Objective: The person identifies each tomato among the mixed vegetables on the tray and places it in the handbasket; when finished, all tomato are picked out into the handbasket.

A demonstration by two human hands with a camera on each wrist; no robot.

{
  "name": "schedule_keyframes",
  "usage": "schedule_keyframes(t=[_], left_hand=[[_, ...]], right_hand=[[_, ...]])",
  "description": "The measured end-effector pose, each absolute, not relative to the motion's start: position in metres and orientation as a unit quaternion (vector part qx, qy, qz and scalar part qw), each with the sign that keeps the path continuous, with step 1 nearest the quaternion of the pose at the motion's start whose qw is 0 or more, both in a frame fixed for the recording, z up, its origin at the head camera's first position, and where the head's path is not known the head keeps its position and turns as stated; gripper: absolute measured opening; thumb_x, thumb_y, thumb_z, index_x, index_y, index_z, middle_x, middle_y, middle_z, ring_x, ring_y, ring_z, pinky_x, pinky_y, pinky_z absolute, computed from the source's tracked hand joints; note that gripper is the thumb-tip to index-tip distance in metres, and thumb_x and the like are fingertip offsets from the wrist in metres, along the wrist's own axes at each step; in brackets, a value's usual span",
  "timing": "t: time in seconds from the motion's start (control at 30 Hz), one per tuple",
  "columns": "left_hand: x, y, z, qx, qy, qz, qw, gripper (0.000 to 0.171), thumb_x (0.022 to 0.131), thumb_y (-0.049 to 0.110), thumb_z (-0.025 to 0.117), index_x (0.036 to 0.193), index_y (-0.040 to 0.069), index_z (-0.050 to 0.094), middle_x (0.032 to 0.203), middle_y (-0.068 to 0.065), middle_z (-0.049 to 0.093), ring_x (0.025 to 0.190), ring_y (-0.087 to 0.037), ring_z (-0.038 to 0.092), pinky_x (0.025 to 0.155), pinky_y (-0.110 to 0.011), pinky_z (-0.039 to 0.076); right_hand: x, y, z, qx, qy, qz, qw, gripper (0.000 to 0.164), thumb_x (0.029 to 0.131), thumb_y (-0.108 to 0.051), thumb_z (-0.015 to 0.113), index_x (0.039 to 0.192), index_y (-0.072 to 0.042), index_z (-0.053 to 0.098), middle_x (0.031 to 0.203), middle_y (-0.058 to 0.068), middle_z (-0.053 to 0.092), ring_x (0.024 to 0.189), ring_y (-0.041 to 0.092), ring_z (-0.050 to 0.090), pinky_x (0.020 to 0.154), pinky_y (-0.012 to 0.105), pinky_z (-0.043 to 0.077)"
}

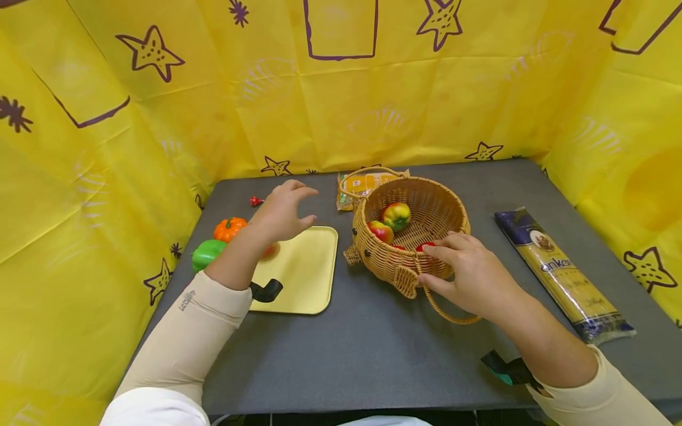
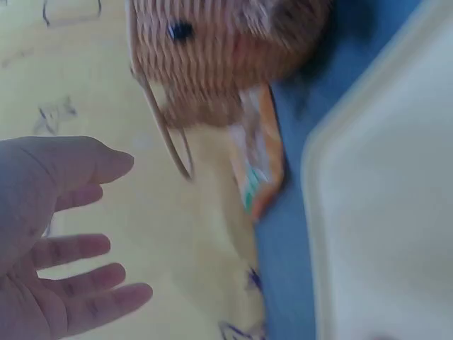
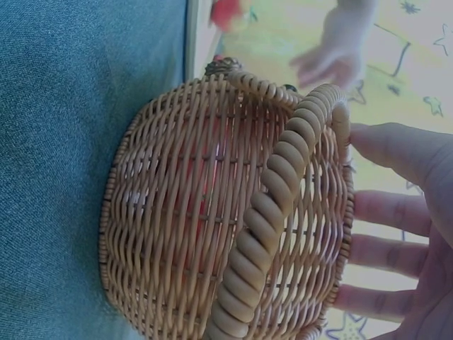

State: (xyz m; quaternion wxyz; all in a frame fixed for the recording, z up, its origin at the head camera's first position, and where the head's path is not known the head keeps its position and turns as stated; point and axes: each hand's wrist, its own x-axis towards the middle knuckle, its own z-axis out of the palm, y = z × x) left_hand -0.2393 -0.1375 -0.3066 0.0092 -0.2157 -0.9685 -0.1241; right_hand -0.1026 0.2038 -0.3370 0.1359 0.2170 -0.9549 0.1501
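My left hand (image 1: 282, 213) hovers above the yellow tray (image 1: 306, 278), its fingers spread and holding nothing. In the left wrist view the left hand (image 2: 64, 248) shows bare, with thumb apart from the fingers. At the near right rim of the wicker basket (image 1: 383, 260), my right hand (image 1: 474, 275) holds the edge, fingers over the rim and thumb outside by the handle (image 3: 283, 170). Inside the basket lie a red-yellow fruit (image 1: 380, 231), a green-red fruit (image 1: 396, 216) and red items, partly hidden. What these red items are, I cannot tell.
Left of the tray lie an orange pepper (image 1: 229, 228) and a green pepper (image 1: 206, 254). A reddish round item (image 1: 270, 251) is partly hidden behind the left wrist. A small red item (image 1: 256, 201) lies behind. An orange packet (image 1: 346, 184) is behind the basket; a pasta bag (image 1: 565, 272) lies right.
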Motion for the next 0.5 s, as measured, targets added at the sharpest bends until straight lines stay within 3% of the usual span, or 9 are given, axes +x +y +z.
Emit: schedule_keyframes(t=[0.17,0.33,0.5], left_hand=[[-0.244,-0.169,-0.321,-0.165,-0.98,-0.11,-0.017,0.058,0.083,0.031,0.069,0.136,0.013,0.052,0.138,-0.018,0.042,0.123,-0.043,0.043,0.101,-0.054,0.039],[-0.248,-0.193,-0.335,-0.125,-0.987,-0.09,-0.042,0.058,0.082,0.029,0.068,0.135,0.01,0.052,0.138,-0.023,0.042,0.122,-0.049,0.041,0.101,-0.058,0.037],[-0.247,-0.208,-0.345,-0.105,-0.988,-0.076,-0.079,0.058,0.083,0.029,0.068,0.134,0.008,0.052,0.135,-0.023,0.048,0.124,-0.048,0.041,0.102,-0.058,0.036]], right_hand=[[-0.103,0.204,-0.337,0.216,-0.955,0.15,0.137,0.049,0.075,-0.041,0.077,0.117,-0.016,0.069,0.106,0.007,0.063,0.113,0.039,0.052,0.094,0.058,0.043],[-0.103,0.203,-0.337,0.222,-0.953,0.147,0.144,0.049,0.075,-0.042,0.077,0.116,-0.016,0.069,0.104,0.005,0.063,0.101,0.032,0.055,0.084,0.051,0.048],[-0.103,0.203,-0.337,0.222,-0.954,0.144,0.142,0.049,0.075,-0.042,0.077,0.116,-0.016,0.069,0.102,0.004,0.062,0.095,0.028,0.055,0.079,0.048,0.049]])
